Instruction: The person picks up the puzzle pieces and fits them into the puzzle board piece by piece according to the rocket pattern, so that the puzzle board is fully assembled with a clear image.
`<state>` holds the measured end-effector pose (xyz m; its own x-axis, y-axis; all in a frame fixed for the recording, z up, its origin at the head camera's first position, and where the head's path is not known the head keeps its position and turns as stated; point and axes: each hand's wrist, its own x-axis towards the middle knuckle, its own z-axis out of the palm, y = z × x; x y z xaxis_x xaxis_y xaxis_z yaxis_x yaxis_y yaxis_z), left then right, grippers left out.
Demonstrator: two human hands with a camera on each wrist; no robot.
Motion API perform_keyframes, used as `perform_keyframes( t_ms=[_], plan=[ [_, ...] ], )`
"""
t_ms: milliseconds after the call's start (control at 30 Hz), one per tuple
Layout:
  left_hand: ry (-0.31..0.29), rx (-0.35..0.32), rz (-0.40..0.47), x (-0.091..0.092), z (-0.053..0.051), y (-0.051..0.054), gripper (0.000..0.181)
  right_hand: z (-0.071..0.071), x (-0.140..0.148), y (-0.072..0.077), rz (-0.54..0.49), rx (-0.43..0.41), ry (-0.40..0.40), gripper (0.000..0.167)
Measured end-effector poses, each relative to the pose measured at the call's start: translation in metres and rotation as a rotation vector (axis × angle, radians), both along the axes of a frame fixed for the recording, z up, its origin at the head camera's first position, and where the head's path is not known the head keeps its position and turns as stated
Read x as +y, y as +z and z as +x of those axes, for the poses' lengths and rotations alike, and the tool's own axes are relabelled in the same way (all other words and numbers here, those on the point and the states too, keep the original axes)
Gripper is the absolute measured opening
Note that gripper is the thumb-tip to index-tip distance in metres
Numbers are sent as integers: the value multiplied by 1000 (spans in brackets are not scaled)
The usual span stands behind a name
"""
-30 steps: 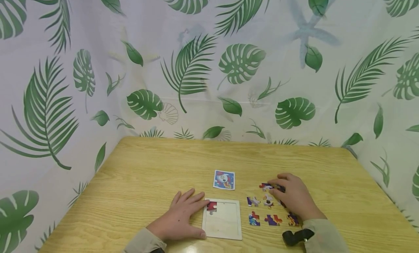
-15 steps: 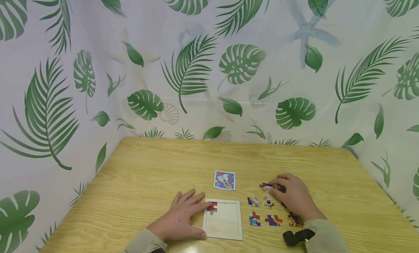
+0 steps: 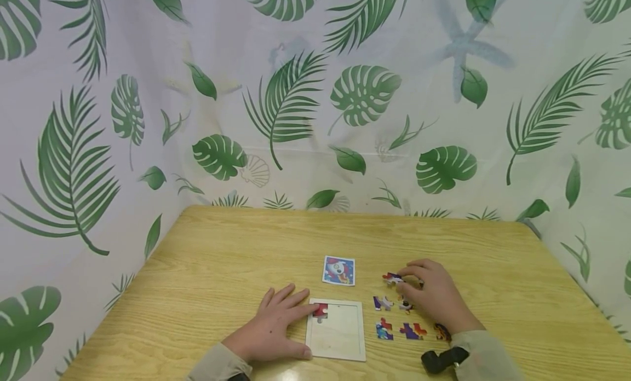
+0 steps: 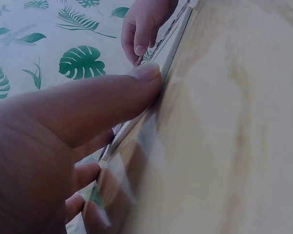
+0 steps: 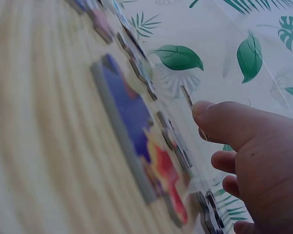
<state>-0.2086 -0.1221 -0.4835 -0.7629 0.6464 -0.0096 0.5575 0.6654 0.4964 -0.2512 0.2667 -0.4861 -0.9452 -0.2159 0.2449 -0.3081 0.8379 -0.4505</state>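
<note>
My right hand [image 3: 436, 293] pinches a red, white and purple jigsaw piece [image 3: 391, 277] between thumb and fingers. In the right wrist view this puzzle piece [image 5: 186, 96] is edge-on and off the table. Spread flat, my left hand [image 3: 276, 329] rests at the left side of a square wooden puzzle tray [image 3: 340, 340]. Its index fingertip touches a red piece [image 3: 322, 310] in the tray's upper left corner, and its thumb [image 4: 146, 73] lies against the tray's edge. Several loose pieces lie under and near my right hand, including a purple and orange one [image 3: 413, 331]; some are partly hidden.
A small picture card [image 3: 339, 270] showing a rocket lies behind the tray. The wooden table [image 3: 236, 249] reaches back to a leaf-patterned curtain [image 3: 305, 96]. A black device [image 3: 443, 360] is strapped to my right wrist.
My right hand has shifted slightly left, taking the red, white and purple jigsaw piece from its place in the top row. My left hand stays where it was.
</note>
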Motion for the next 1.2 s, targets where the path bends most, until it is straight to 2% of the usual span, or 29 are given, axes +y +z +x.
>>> perform_keyframes(
  t_ms=[400,667,1000,1200],
  plan=[
    [5,-8,-2,1,0,1,87,4,-29,-7,-16,13,48,22],
    [10,-16,-13,1,-1,1,88,11,-57,-6,-19,48,169,18],
    [12,-22,-30,0,-1,-1,87,25,-99,-2,44,38,272,14],
    [12,-30,-27,1,-2,-2,87,31,-111,-2,85,37,256,16]
  ],
)
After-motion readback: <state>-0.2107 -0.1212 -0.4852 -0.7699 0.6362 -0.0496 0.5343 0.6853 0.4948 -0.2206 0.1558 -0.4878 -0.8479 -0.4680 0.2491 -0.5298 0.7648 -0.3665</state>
